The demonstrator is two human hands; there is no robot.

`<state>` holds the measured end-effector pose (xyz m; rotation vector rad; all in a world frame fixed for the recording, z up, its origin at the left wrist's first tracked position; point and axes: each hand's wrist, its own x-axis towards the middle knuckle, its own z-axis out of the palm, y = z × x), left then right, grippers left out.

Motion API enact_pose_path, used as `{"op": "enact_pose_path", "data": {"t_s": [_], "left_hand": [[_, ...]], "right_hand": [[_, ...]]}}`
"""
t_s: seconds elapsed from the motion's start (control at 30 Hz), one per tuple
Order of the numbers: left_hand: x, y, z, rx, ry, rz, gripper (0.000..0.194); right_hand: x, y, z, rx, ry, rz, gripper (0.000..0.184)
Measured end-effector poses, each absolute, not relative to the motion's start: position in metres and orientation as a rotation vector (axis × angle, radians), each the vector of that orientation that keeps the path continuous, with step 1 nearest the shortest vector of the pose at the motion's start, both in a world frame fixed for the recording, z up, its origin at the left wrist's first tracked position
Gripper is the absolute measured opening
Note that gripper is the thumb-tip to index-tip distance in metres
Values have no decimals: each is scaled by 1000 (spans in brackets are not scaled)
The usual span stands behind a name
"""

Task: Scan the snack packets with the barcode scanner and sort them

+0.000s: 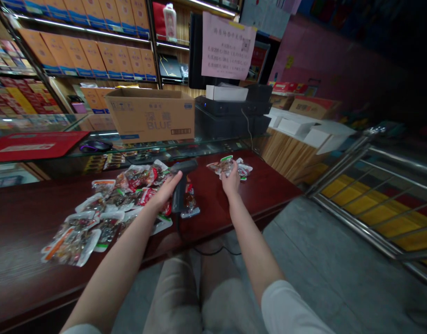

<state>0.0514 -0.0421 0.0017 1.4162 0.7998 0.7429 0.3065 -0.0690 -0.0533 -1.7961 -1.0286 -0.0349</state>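
Observation:
My left hand (167, 191) is closed around a black handheld barcode scanner (179, 192), its head turned to the right. A cable runs down from its handle past the table's front edge. Beneath and left of it, many clear snack packets (111, 199) with red, green and orange trim lie in a loose heap on the dark red table (213, 218). On the right, my right hand (231, 181) grips a snack packet (223, 165) with a green label, just above the table. Another packet (245, 170) lies right beside that hand. The fingertips are partly hidden.
Behind the table stand a glass counter, an open cardboard box (150, 116) and a monitor (195, 51) with a pink paper sign (227, 46). A mouse (95, 146) and a red mat (35, 144) sit at left. A metal railing (366, 204) borders the floor at right.

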Motion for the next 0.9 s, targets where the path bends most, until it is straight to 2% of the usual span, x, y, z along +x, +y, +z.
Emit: {"op": "enact_pose_path", "data": {"t_s": [0.17, 0.3, 0.43, 0.53, 0.67, 0.73, 0.9], "left_hand": [[40, -32, 6, 1414, 835, 682, 66], [35, -25, 1, 1444, 888, 688, 66], [36, -20, -4, 1434, 907, 727, 66], [36, -20, -5, 1428, 906, 750, 63], [34, -22, -7, 1434, 911, 808, 61], [30, -25, -9, 1446, 897, 853, 60], [24, -35, -16, 1378, 898, 905, 64]], "right_hand": [[311, -74, -56, -1976, -1020, -253, 61], [299, -76, -54, -2030, -1110, -306, 50], [267, -89, -49, -1931, -1498, 63, 37], [237, -103, -48, -1891, -1801, 347, 49], [213, -112, -48, -1935, -1928, 363, 55], [214, -109, -47, -1948, -1916, 411, 50], [240, -90, -52, -1807, -1737, 497, 23]]}}
